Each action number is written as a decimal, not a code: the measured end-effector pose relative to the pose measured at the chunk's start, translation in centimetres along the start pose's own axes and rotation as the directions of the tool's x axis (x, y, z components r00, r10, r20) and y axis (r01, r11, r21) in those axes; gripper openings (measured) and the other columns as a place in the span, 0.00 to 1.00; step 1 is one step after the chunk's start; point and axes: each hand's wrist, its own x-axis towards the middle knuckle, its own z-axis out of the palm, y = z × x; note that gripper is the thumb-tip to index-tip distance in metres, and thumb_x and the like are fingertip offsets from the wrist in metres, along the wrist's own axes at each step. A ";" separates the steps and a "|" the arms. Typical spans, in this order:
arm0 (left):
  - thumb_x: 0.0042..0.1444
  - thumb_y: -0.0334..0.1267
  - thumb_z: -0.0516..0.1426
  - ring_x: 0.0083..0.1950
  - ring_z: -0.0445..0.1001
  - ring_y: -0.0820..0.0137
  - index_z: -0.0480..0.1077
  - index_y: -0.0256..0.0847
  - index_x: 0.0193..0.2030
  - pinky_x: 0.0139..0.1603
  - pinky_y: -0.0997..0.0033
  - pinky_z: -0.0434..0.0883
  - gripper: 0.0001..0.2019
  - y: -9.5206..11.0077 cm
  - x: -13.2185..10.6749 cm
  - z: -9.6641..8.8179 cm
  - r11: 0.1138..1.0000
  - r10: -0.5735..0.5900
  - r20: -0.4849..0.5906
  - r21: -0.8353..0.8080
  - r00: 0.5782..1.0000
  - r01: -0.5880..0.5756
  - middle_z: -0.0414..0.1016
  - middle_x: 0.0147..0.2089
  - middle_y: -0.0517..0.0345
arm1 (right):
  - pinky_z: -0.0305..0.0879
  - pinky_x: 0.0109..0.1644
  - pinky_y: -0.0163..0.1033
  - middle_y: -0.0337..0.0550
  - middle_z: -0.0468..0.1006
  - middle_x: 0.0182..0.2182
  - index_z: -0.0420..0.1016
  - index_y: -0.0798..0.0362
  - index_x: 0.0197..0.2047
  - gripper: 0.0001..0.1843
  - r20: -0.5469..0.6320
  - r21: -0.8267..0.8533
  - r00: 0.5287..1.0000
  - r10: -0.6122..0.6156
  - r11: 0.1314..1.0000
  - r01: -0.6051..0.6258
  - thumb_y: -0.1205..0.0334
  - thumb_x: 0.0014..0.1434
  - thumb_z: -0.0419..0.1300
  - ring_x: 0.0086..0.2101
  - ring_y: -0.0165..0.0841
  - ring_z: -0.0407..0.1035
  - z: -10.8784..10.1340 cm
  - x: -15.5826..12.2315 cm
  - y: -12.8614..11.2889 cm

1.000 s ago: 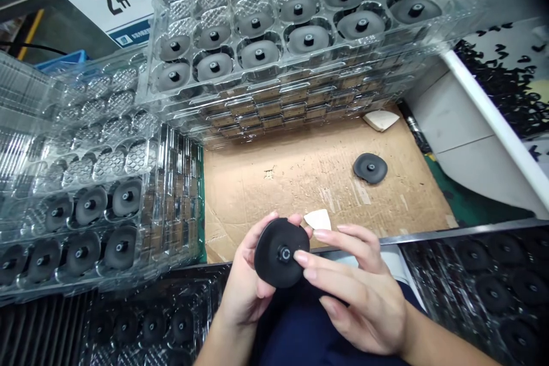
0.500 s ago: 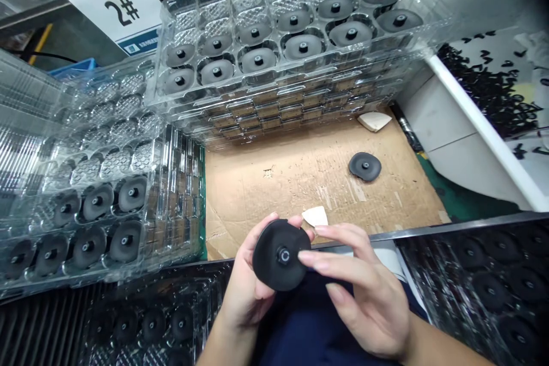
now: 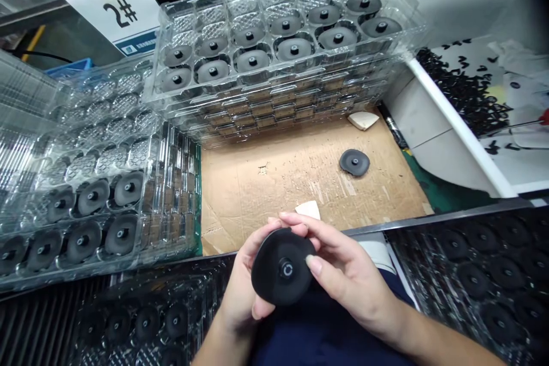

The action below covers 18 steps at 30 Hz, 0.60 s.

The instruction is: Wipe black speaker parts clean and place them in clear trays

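A round matte black disc with a small central hub (image 3: 281,267) is held up close in front of me. My left hand (image 3: 244,291) cradles it from behind and below. My right hand (image 3: 347,277) pinches it from the upper rim, with one fingertip resting on its face near the hub. A similar disc (image 3: 354,162) lies flat on the cardboard sheet (image 3: 257,194), beyond my hands and apart from them.
Stacked transparent blister trays (image 3: 274,114) hold discs ahead and at left (image 3: 26,194). Black trays of discs lie at lower right (image 3: 472,280) and lower left (image 3: 146,320). A white bin (image 3: 463,86) holds small black parts. Paper scraps (image 3: 363,120) lie on the cardboard.
My right hand's fingers have shifted from across the disc's face to its upper rim, and the disc has tilted slightly. The whole scene has slid left in view.
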 end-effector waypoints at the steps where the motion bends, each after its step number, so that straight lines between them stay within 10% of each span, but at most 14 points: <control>1: 0.33 0.51 0.69 0.53 0.76 0.54 0.74 0.60 0.47 0.60 0.52 0.66 0.29 -0.1 0.0 0.0 1.000 0.007 -0.001 0.000 1.000 -0.007 0.80 0.49 0.66 | 0.63 0.60 0.43 0.39 0.72 0.56 0.64 0.39 0.61 0.25 -0.004 -0.012 1.000 -0.002 1.000 0.002 0.67 0.62 0.55 0.56 0.33 0.67 0.0 -0.1 0.0; 18: 0.35 0.50 0.69 0.51 0.77 0.59 0.74 0.59 0.48 0.55 0.62 0.70 0.28 -0.9 -1.0 -0.1 0.996 0.088 0.027 -0.009 0.996 -0.088 0.80 0.50 0.65 | 0.65 0.59 0.44 0.40 0.73 0.55 0.65 0.41 0.60 0.24 -0.015 -0.046 1.000 -0.024 0.999 0.024 0.67 0.61 0.56 0.55 0.34 0.67 0.7 -1.2 0.0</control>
